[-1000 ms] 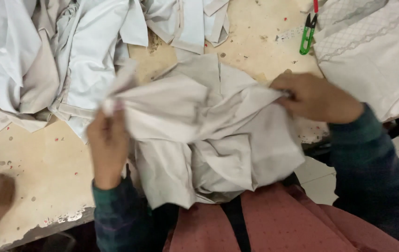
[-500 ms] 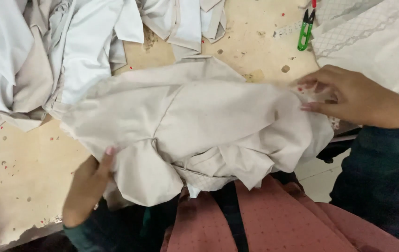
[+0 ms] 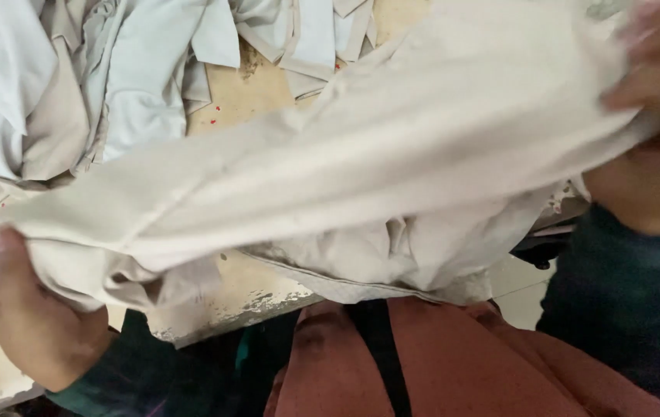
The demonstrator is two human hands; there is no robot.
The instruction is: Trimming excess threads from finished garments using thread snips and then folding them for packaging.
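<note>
- since half a second ago we have drawn the pale garment point(image 3: 391, 154) out from a bunched heap into one long taut band, and it now fills most of the view; the green snips seen at the top earlier are now out of sight
- our left hand point(image 3: 17, 309) sits at the lower left edge; its thumb lies over the cloth and the fingers are tucked beneath, so it is closed on the garment's left end
- our right hand point(image 3: 654, 131) is at the upper right, blurred; its fingers curl over the garment's right end and grip it, though we cannot tell exactly how the fingertips lie
- the garment hangs raised between both hands, above the wooden table point(image 3: 245, 93); looser folds of it droop below the band, over the table's near edge
- a heap of light cloth pieces point(image 3: 98, 93) lies on the table at the upper left, behind the band; more pieces sit at the top centre
- our dark green sleeves and a rust-coloured apron point(image 3: 484, 363) show at the bottom
</note>
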